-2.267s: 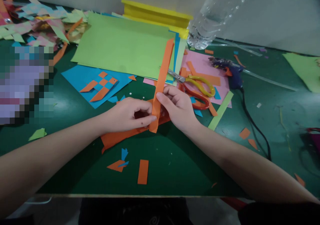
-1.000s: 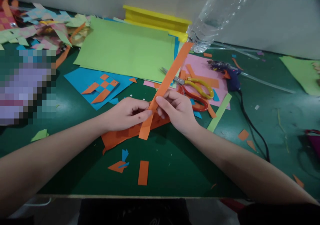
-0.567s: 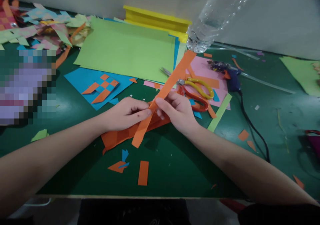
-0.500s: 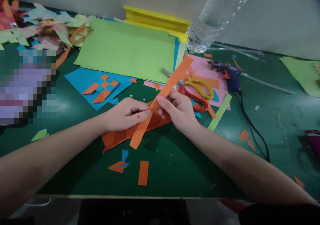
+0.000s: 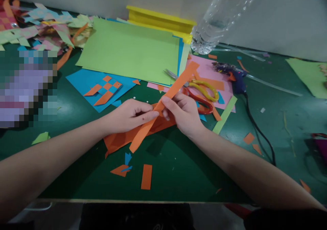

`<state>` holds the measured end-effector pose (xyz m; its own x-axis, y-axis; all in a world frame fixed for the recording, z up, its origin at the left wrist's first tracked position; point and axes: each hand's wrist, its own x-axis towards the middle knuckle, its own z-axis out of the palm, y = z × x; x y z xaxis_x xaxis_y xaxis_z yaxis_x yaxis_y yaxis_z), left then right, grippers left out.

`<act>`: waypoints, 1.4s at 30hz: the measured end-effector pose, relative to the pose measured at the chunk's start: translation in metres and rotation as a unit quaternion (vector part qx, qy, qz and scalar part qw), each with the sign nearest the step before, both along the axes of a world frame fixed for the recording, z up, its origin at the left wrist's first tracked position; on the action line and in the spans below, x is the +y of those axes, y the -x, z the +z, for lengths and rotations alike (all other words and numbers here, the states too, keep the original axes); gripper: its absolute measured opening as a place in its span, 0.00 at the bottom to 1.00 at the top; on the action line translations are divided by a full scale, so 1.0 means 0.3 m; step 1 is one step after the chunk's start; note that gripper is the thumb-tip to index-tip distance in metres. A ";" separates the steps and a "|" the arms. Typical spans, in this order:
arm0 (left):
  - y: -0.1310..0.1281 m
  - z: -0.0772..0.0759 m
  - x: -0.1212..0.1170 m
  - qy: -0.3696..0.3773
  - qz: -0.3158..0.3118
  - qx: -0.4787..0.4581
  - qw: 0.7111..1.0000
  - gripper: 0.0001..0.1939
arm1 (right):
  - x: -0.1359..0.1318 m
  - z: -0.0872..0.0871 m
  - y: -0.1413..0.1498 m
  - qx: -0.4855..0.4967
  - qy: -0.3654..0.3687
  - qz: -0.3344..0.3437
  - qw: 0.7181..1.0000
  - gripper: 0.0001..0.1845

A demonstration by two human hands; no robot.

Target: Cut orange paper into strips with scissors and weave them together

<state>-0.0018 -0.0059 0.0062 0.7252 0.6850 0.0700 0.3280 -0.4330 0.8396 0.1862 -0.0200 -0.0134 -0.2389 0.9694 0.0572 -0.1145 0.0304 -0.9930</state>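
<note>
An orange paper strip (image 5: 143,133) runs diagonally between my two hands, above the green table. My left hand (image 5: 135,116) is closed, pinching the strip near its middle with thumb and fingers. Just beside it, my right hand (image 5: 182,112) pinches the same strip between thumb and fingers. Beneath them lies a larger folded orange paper piece (image 5: 122,140), partly covered by my left hand. Scissors (image 5: 204,90) with yellow and red handles rest just beyond my right hand. A woven orange and blue paper fish (image 5: 107,89) lies on blue paper (image 5: 84,78) to the left.
Green paper sheets (image 5: 130,49) lie at the back beside a yellow folded strip (image 5: 160,20) and a clear plastic bottle (image 5: 217,22). A glue gun (image 5: 238,80) with a black cord sits right. Paper scraps (image 5: 146,177) dot the table (image 5: 189,175). A blurred-out device (image 5: 25,90) is left.
The orange strip has tilted slightly and shifted a little, its upper end lower and to the right. My hands keep their pinch, with the fingers moved slightly right.
</note>
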 end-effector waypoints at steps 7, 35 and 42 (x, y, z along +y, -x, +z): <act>0.009 0.005 0.000 0.028 -0.017 -0.006 0.999 0.18 | 0.002 0.005 0.001 -0.004 -0.003 -0.014 1.000 0.17; 0.014 -0.012 0.001 0.024 -0.016 -0.037 0.999 0.20 | -0.005 0.022 0.001 -0.022 -0.014 0.018 1.000 0.14; 0.007 -0.007 0.001 0.023 -0.024 -0.042 0.999 0.20 | -0.001 0.016 0.002 -0.024 -0.027 0.009 0.999 0.16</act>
<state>-0.0040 -0.0057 0.0042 0.7506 0.6529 0.1012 0.2354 -0.4074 0.8824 0.1855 -0.0202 -0.0086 -0.2596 0.9609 0.0964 -0.0672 0.0817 -0.9944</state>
